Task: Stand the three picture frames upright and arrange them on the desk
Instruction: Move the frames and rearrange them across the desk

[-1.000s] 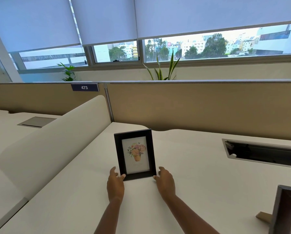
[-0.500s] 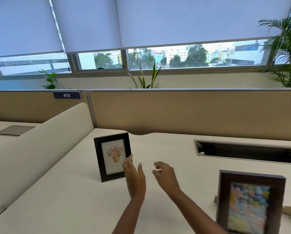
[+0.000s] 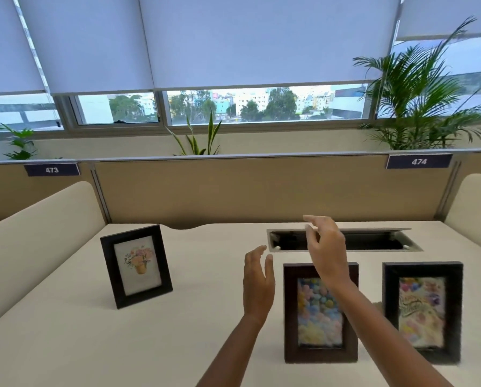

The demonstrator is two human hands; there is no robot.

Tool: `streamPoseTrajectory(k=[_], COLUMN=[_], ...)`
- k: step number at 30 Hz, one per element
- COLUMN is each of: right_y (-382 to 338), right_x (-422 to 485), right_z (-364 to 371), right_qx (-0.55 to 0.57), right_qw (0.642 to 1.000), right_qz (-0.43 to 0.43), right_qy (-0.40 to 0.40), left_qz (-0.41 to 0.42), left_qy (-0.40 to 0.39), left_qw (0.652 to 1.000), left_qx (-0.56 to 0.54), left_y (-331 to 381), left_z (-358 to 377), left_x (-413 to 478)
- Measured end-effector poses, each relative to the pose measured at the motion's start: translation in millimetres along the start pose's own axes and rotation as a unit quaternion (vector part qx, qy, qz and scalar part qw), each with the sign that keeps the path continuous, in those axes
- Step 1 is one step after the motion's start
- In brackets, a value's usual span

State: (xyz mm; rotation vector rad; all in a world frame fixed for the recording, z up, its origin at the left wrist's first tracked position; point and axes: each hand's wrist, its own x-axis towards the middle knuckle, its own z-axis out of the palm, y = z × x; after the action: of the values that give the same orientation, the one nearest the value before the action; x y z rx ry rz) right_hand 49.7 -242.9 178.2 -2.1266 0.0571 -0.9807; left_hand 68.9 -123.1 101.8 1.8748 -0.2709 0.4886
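Three frames upright on desk (image 3: 66,344): flower frame (image 3: 136,266) far left, middle frame (image 3: 320,312) and right frame (image 3: 422,311) near. Left hand (image 3: 257,283) and right hand (image 3: 324,247) empty, fingers apart. Risk: right forearm above the middle frame could tip it.

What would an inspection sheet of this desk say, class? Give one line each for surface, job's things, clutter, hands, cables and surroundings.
Surface: cream desk, bare around the frames.
Job's things: flower frame upright at left; pastel frame and lettered frame upright side by side at right.
Clutter: nothing seen.
Hands: left hand open, touching nothing; right hand open above the pastel frame, empty.
Cables: none visible; cable hatch open, inside dark.
Surroundings: tan partition, labels 473 and 474, plants, lowered blinds.
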Motion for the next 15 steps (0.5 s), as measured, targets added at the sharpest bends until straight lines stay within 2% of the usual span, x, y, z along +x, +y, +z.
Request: streamPoseTrajectory(k=[2, 8, 15], right_y=[15, 58, 96], right_x=[-6, -40, -88], right_z=[-12, -25, -17], right_qx=[-0.007, 0.000, 0.034], right_qw=[1.000, 0.994, 0.985], right_qz=[0.003, 0.085, 0.165], right_qy=[0.027, 0.072, 0.048], left_qz=[-0.004, -0.046, -0.023], left_qy=[-0.028, -0.115, -0.176], left_qw=[1.000, 0.992, 0.982], left_qx=[-0.007, -0.019, 0.064], left_y=[-2, -15, -44], left_z=[9, 26, 17], left_x=[-10, -40, -66])
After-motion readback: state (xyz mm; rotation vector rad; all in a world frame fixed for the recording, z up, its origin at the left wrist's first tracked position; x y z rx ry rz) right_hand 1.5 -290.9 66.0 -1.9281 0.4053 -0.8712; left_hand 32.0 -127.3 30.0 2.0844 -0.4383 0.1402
